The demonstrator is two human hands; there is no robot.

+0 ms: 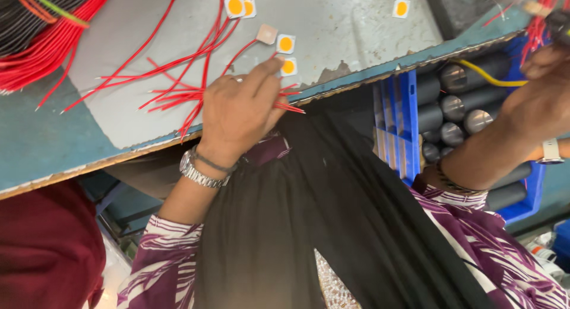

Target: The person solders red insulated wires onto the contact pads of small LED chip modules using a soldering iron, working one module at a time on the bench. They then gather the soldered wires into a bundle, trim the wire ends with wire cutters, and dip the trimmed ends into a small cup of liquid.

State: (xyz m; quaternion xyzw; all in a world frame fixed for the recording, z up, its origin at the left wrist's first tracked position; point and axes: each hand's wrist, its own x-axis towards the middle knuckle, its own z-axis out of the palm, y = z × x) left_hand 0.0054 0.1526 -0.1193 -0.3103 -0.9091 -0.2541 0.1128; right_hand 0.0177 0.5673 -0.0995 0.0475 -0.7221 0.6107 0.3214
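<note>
Head view looks down on a grey work surface [356, 30] with a worn blue edge. The left hand [240, 110] rests at the near edge of this surface, fingers bent down onto a bunch of loose red wires [178, 95]; the fingertips press on the wires, but I cannot tell if they really pinch one. The wires lie mostly under and to the left of the hand, and their long axes run from lower left to upper right, fanning out toward small square white chips with round yellow centres [286, 44]. One such chip [288, 66] lies just beside the forefinger tip. A pale square plate [266, 33] (it seems a chip turned face down) sits at the end of one wire.

The right hand [543, 98] is far to the right, over a blue plastic crate [404, 125] filled with dark grey cylinders [460, 77] lying on their sides. It is closed around a bundle of red wires [537, 21] that points upward. A yellow cable [487, 76] crosses the cylinders. At the upper left lies a big bundle of red and black wires [41, 30], tied with an orange and green band.
</note>
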